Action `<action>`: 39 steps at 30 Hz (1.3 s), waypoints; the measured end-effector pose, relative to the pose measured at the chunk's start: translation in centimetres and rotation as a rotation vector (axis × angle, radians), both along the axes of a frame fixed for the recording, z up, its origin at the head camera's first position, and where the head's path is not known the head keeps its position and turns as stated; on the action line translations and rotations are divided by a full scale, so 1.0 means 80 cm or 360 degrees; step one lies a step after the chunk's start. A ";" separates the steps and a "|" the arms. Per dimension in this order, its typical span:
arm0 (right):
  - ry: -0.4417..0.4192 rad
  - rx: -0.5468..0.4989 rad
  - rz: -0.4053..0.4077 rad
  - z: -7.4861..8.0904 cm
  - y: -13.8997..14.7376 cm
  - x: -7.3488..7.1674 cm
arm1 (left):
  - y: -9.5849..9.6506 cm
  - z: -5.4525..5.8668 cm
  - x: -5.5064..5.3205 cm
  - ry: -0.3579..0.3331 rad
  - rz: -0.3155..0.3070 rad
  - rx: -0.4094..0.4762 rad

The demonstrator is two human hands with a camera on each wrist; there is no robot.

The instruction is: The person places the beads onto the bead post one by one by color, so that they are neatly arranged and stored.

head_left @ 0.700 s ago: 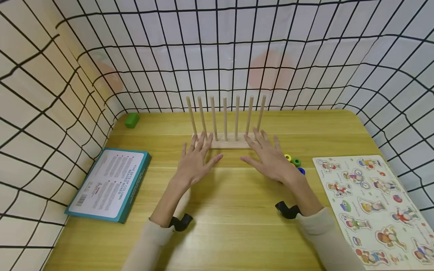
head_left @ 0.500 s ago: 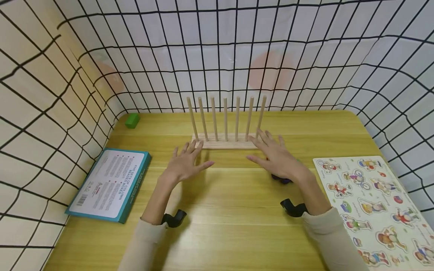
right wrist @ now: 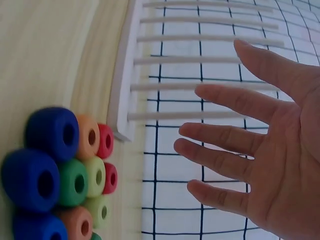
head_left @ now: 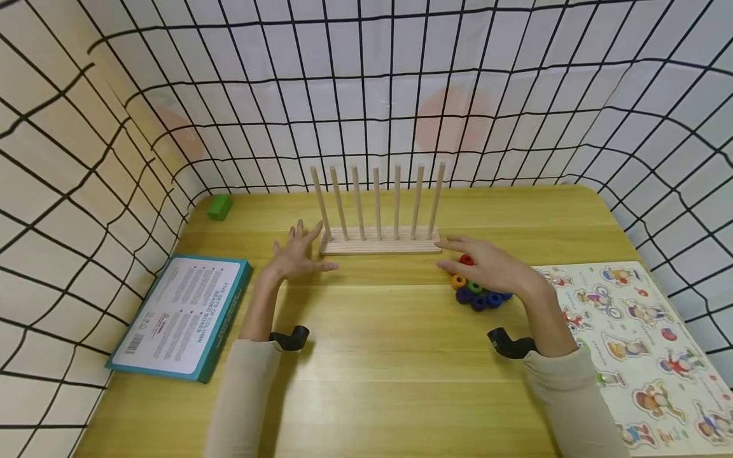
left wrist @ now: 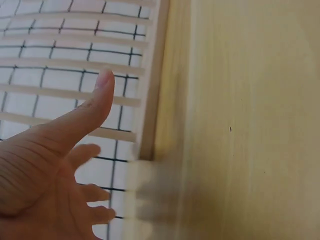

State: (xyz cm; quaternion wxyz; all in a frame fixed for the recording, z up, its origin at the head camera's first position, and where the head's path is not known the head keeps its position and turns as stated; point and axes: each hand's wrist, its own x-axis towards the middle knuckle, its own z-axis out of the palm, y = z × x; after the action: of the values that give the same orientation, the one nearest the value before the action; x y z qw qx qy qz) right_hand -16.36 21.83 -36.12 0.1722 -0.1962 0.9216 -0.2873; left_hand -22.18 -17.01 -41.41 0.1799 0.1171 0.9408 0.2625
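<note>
A wooden rack with a row of upright pegs stands at the back middle of the table. My left hand is spread at the rack's left end, its fingers straight and holding nothing. At the right end, my right hand hovers with extended fingers and an unfilled palm. Whether either hand touches the rack, I cannot tell. Beneath the right hand lies a cluster of beads with holes, among them blue beads, an orange bead and a red bead. That hand partly hides them.
On the left lies a teal-edged box with printed text. A green block sits at the back left. A board with cartoon figures lies at the right, partly under the right forearm. Black-gridded white cloth encloses the table.
Both hands have moved apart, the left to the left and the right to the right, from in front of the rack to its ends. More of the rack base and beads shows.
</note>
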 end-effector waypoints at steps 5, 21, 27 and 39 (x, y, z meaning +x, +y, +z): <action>0.0013 -0.0018 -0.0029 0.002 0.013 -0.004 | -0.007 -0.015 -0.017 -0.0016 0.0032 0.0107; 0.0039 -0.0215 -0.0052 -0.025 0.069 -0.035 | -0.033 -0.036 -0.034 -0.0103 0.0175 0.0659; -0.0099 -0.0278 -0.0026 -0.049 0.077 -0.054 | -0.038 -0.043 -0.041 -0.0048 0.0138 0.0669; -0.0339 -0.0357 -0.0024 -0.070 0.090 -0.078 | -0.037 -0.050 -0.050 -0.0019 0.0090 0.0759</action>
State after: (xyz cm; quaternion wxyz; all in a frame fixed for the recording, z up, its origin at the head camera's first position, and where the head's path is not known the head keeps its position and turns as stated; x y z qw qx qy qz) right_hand -22.59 29.06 -41.74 0.2439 -0.1756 0.8617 -0.4089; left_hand -26.21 -19.99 -45.41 0.1452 0.1283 0.8540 0.4828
